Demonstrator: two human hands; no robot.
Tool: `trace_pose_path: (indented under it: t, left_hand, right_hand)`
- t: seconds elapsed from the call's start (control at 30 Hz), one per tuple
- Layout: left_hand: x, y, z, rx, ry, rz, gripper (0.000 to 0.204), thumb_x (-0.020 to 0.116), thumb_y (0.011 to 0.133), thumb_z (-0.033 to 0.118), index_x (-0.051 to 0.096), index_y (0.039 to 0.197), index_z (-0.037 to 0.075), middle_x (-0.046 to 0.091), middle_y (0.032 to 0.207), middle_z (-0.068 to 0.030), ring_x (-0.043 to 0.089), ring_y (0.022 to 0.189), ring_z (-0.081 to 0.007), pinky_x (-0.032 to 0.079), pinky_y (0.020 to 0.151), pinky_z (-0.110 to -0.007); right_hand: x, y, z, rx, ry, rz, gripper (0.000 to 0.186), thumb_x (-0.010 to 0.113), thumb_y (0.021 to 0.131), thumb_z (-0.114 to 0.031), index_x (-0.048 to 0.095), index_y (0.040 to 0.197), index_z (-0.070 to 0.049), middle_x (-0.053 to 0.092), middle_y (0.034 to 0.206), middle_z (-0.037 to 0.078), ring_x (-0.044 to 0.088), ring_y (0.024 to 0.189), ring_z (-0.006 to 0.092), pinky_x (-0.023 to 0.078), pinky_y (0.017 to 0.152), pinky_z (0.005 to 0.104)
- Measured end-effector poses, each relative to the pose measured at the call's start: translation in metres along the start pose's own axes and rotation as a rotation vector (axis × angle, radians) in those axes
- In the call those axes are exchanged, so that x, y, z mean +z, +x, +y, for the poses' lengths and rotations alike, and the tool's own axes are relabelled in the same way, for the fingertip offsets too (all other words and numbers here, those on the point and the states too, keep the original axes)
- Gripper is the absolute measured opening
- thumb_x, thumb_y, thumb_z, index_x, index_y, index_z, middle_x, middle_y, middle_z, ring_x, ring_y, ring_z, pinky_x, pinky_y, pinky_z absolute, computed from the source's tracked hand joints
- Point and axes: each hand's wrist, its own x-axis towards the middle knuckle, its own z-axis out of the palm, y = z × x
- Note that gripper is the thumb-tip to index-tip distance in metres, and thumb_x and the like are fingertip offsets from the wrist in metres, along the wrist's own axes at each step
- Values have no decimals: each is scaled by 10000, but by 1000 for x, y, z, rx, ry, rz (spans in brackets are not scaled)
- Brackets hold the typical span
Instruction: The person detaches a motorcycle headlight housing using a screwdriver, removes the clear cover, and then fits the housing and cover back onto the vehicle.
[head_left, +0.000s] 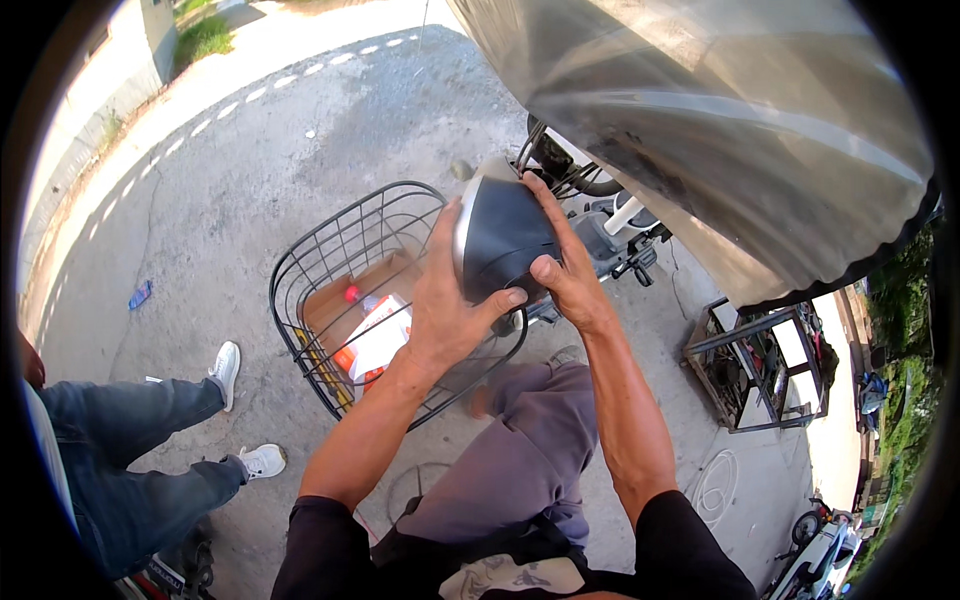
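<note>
Between both palms I hold a headlamp (505, 232) with a rounded black shell and a silver rim. My left hand (448, 292) presses its left side along the rim, thumb across the lower front. My right hand (572, 268) grips the right side, fingers reaching up along the shell and thumb at the bottom. Just left of and below the headlamp is a black wire basket (290, 300). Inside the basket lie a cardboard box (330, 305), a white and orange packet (378, 340) and a small red-capped item (352, 293). The headlamp's far face is hidden.
A large grey sheet canopy (720, 120) hangs at the upper right, over part of a parked two-wheeler (610, 235). Another person (130, 430) in jeans stands at left. A metal-framed cart (760, 370) with parts, a coiled white hose (716, 488) and a scooter (820, 555) are at right.
</note>
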Motion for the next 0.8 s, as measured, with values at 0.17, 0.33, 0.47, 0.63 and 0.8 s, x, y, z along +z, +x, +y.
trace_pose_path:
  t: [0.17, 0.33, 0.47, 0.63, 0.8]
  left_hand:
    - [1, -2, 5, -25, -9, -18, 1225, 935, 825, 424, 200, 1692, -31, 493, 1588, -313, 602, 1405, -420, 517, 1140, -463]
    - [0, -2, 8, -37, 17, -15, 1182, 935, 831, 317, 204, 1691, -35, 489, 1596, -318, 604, 1407, -428, 518, 1133, -461]
    - [0, -1, 18, -95, 7, -12, 1166, 920, 849, 323, 194, 1690, -30, 496, 1581, -325, 606, 1402, -420, 513, 1136, -463]
    - [-1, 4, 19, -143, -71, 34, 1110, 837, 937, 483, 193, 1683, -28, 522, 1549, -296, 606, 1384, -411, 495, 1147, -457]
    - [-7, 12, -8, -445, -646, 72, 1053, 550, 1001, 794, 293, 1673, 25, 547, 1564, -219, 606, 1398, -354, 537, 1121, -470]
  right_hand:
    - [-7, -3, 2, -21, 48, -39, 1297, 912, 733, -680, 326, 1734, -99, 332, 1749, 188, 318, 1627, 353, 246, 1321, 441]
    - [-5, -2, 7, 22, 157, -17, 1243, 989, 711, -506, 384, 1706, -71, 401, 1709, 174, 373, 1599, 310, 269, 1311, 413]
    - [-6, -2, 12, 8, 179, 9, 1177, 984, 748, -487, 423, 1679, -37, 440, 1683, 161, 408, 1576, 291, 286, 1302, 401]
    - [7, -4, 17, -12, 162, 135, 1107, 895, 866, -576, 404, 1678, -6, 424, 1703, 169, 403, 1583, 289, 281, 1310, 411]
    - [20, -13, 37, -198, 140, 318, 1029, 702, 1010, -634, 318, 1702, 24, 359, 1752, 198, 324, 1636, 315, 223, 1343, 452]
